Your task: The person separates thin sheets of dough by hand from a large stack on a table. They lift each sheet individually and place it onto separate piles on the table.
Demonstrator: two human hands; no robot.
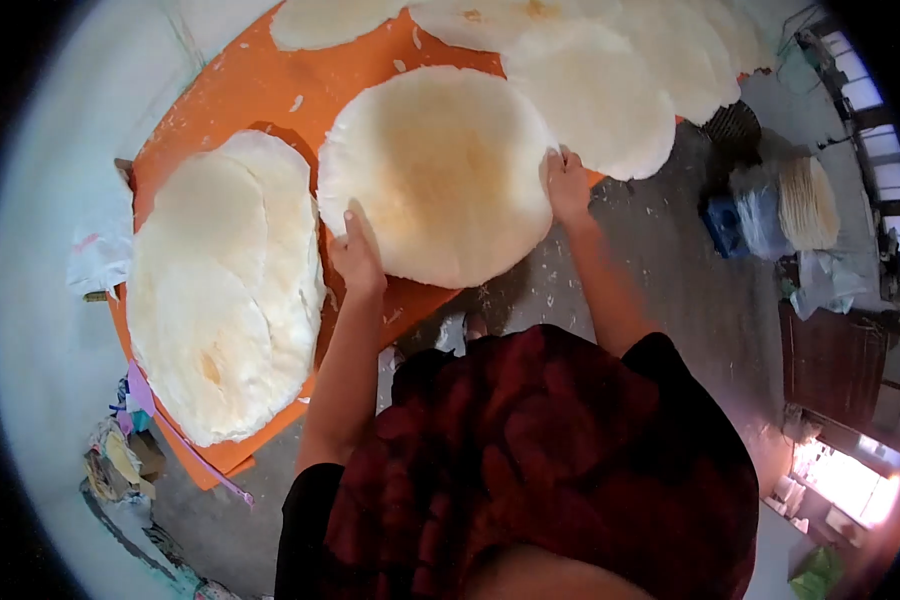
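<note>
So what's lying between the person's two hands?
A big round flatbread fills the whole stretch. The left hand holds its near-left edge and the right hand its right edge. The head view shows it.

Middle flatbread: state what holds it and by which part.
Both hands grip the round flatbread by its rim: left hand on the near-left edge, right hand on the right edge.

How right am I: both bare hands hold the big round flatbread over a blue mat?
Nearly. The head view shows the mat is orange, not blue; the left hand and right hand do hold the big round flatbread over it.
</note>
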